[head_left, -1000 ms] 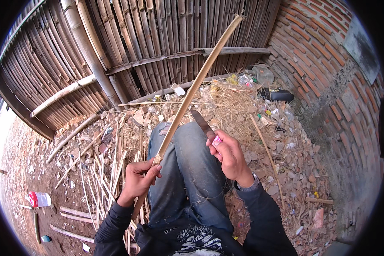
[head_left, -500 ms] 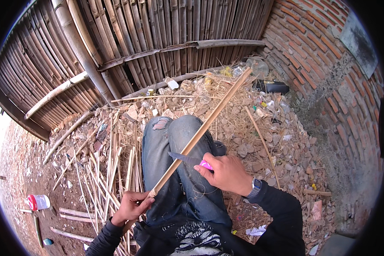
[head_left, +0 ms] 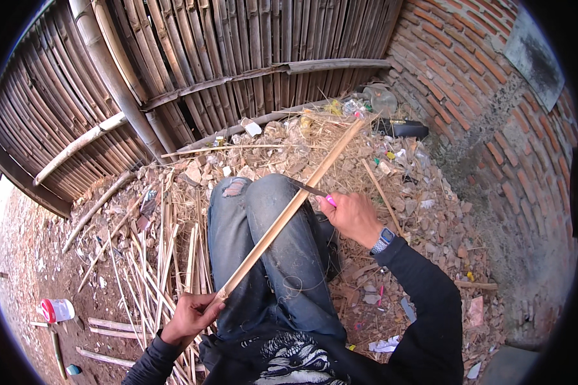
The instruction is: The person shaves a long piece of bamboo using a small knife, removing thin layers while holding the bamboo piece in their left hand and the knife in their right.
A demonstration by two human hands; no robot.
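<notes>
A long split bamboo strip (head_left: 270,239) slants across my jeans, from the lower left up to the far right. My left hand (head_left: 191,317) grips its near end, with the thumb on top. In my right hand (head_left: 353,217) is a knife (head_left: 309,188) with a pink handle, the fingers wrapped round it. The dark blade lies across the strip, above the knee, its tip reaching past the strip's left edge. A thin curled shaving (head_left: 293,287) rests on the right thigh of my jeans.
Several cut bamboo strips (head_left: 164,273) lie in a loose pile on the left. A red and white tub (head_left: 57,310) stands beyond them. Rubble and straw cover the ground up to a bamboo fence (head_left: 250,38) and a brick wall (head_left: 456,58). A black case (head_left: 401,128) lies near their corner.
My right hand has moved the knife up and away along the strip, from mid-thigh to near the knee. My left hand keeps its hold on the near end.
</notes>
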